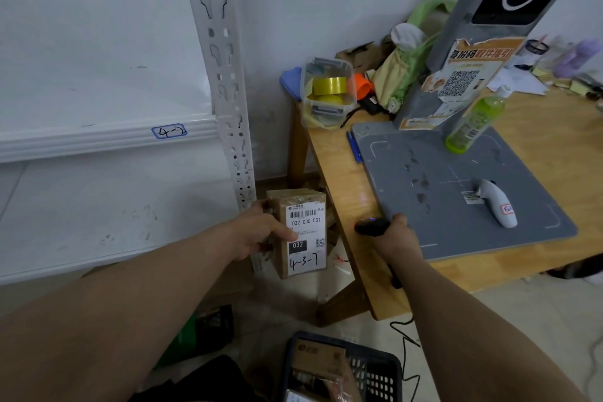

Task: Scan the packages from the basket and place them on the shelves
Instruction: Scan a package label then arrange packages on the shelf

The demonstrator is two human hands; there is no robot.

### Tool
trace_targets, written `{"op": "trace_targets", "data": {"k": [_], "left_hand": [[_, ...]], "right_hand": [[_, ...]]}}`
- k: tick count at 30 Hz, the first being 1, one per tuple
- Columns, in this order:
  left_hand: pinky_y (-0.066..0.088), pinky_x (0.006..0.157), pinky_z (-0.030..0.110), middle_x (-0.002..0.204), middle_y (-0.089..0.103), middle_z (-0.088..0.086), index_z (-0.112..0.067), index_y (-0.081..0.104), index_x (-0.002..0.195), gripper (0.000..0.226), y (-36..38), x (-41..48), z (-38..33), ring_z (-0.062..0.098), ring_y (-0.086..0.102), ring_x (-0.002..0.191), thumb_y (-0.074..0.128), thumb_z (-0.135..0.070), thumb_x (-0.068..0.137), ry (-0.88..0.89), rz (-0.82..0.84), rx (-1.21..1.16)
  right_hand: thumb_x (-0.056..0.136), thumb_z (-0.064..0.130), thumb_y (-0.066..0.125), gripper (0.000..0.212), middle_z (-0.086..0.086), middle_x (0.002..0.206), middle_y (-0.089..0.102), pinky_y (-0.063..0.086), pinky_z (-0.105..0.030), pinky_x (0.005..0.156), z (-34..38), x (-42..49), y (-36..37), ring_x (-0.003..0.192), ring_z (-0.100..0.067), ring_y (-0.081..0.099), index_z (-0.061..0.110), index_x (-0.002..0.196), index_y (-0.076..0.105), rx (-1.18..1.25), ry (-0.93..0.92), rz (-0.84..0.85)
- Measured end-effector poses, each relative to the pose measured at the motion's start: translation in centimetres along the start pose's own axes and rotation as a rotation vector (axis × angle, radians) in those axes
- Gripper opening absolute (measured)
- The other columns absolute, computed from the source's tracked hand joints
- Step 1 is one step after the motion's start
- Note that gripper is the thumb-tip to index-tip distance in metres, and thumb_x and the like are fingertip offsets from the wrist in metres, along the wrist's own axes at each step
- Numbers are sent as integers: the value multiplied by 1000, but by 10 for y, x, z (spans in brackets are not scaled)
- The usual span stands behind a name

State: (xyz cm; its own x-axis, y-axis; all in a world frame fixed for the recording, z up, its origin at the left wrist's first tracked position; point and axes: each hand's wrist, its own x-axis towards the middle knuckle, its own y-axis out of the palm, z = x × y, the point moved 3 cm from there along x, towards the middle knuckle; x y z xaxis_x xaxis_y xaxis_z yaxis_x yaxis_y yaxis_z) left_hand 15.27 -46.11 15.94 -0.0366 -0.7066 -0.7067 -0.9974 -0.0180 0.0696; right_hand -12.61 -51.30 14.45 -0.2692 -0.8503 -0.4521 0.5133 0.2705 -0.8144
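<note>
My left hand grips a small brown cardboard package upright, its white label with a barcode and the handwritten "4-3-7" facing me. To its right, my right hand holds a black handheld scanner whose nose points left at the package, with a small blue light on top. The dark plastic basket sits on the floor at the bottom centre with more cardboard packages in it. White metal shelves stand to the left, one edge tagged "4-2".
A wooden table on the right carries a grey scan pad with a tall stand, a white handheld device, a green bottle, a clear box of tape rolls and clutter. A black cable trails on the floor.
</note>
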Motion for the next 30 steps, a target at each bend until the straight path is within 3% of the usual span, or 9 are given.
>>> {"op": "trace_targets", "data": {"k": [4, 7, 9, 13, 16, 19, 23, 25, 30], "left_hand": [[48, 94, 49, 117, 71, 7, -26, 48, 122, 71, -5, -10, 3, 33, 58, 119, 81, 8, 69, 25, 2, 3], [45, 100, 51, 114, 72, 6, -31, 50, 107, 62, -17, -25, 6, 32, 58, 115, 78, 9, 71, 53, 6, 12], [44, 104, 52, 112, 73, 5, -27, 52, 112, 61, -30, -37, 8, 31, 60, 114, 78, 10, 71, 73, 13, 26], [50, 91, 44, 113, 70, 7, -19, 41, 133, 81, -71, -70, 19, 29, 61, 109, 79, 12, 68, 90, -26, 43], [54, 88, 46, 119, 69, 10, -21, 38, 141, 91, -120, -108, 36, 35, 60, 114, 78, 13, 67, 87, -44, 37], [54, 96, 56, 118, 69, 14, -25, 42, 133, 81, -179, -155, 63, 40, 63, 113, 73, 17, 70, 99, -65, -3], [54, 91, 62, 110, 73, 14, -23, 46, 134, 85, -267, -223, 112, 42, 66, 109, 70, 21, 66, 103, -187, -124], [58, 84, 57, 109, 72, 15, -21, 43, 139, 89, -308, -259, 138, 40, 67, 105, 69, 23, 67, 106, -256, -154], [54, 98, 51, 116, 69, 6, -22, 40, 149, 99, -405, -338, 199, 31, 63, 113, 67, 25, 66, 109, -495, -184]], "right_hand": [[85, 34, 70, 74, -14, 139, 44, 39, -50, 109, 27, -20, -12, 130, -35, 43, 23, 147, 31, -122, -216, -133], [87, 15, 67, 63, -6, 131, 52, 51, -41, 95, 62, -44, -7, 118, -25, 53, 27, 142, 39, 108, -322, 182], [83, 9, 68, 65, -4, 124, 58, 53, -36, 86, 89, -68, 1, 108, -20, 59, 29, 140, 43, 215, -338, 462], [82, 4, 68, 72, -1, 124, 60, 51, -46, 103, 146, -114, 23, 117, -26, 57, 39, 140, 44, 276, -372, 698], [83, 7, 75, 80, 4, 130, 56, 56, -36, 90, 191, -155, 49, 115, -23, 58, 40, 146, 38, 155, -475, 767], [80, 12, 82, 90, 5, 141, 47, 57, -28, 77, 239, -203, 88, 112, -20, 61, 39, 151, 33, -11, -584, 805], [80, 6, 82, 97, 1, 148, 44, 61, -33, 86, 298, -282, 156, 115, -23, 62, 35, 155, 28, -129, -682, 897], [79, 3, 82, 100, 2, 140, 48, 60, -38, 90, 324, -323, 194, 112, -24, 63, 32, 156, 25, -147, -709, 953], [78, 1, 81, 92, -3, 139, 48, 59, -42, 94, 386, -428, 285, 114, -28, 61, 22, 153, 31, -271, -808, 1027]]}}
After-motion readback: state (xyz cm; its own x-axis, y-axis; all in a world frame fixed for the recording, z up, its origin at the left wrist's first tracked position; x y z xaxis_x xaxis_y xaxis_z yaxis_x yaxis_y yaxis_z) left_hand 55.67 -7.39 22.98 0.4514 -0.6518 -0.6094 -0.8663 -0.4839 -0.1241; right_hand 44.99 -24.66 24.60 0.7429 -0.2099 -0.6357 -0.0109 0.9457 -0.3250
